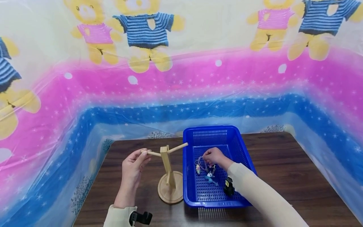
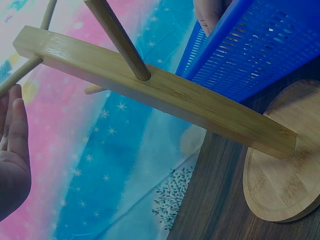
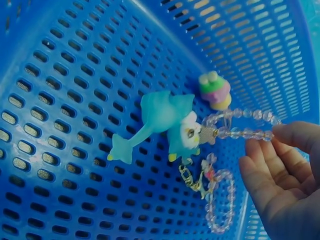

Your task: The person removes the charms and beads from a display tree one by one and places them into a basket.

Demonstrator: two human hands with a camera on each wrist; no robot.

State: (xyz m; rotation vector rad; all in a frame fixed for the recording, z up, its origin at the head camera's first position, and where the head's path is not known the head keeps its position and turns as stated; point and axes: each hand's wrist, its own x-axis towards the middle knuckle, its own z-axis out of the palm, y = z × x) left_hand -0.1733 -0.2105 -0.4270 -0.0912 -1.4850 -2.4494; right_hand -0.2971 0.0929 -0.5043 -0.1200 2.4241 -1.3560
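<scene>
My left hand point(image 1: 132, 167) pinches the end of the left peg point(image 1: 154, 154) on a wooden stand point(image 1: 166, 164); its post rises from a round base point(image 2: 280, 185). Inside the blue basket point(image 1: 185, 176), my right hand point(image 3: 285, 185) pinches a loop of clear beads point(image 3: 250, 134) between thumb and fingertips. In the right wrist view, a teal charm with a white face point(image 3: 165, 112) lies by that loop. Beside it are a green, pink and yellow charm point(image 3: 216, 92), a gold clasp point(image 3: 187, 177) and another beaded loop point(image 3: 230, 200).
The basket stands right of the wooden stand, close by its base, on a dark wood table point(image 1: 283, 170). More pegs jut from the post, one of them point(image 1: 178, 147) reaching toward the basket's rim. A bear-patterned cloth point(image 1: 198, 78) hangs behind and at both sides.
</scene>
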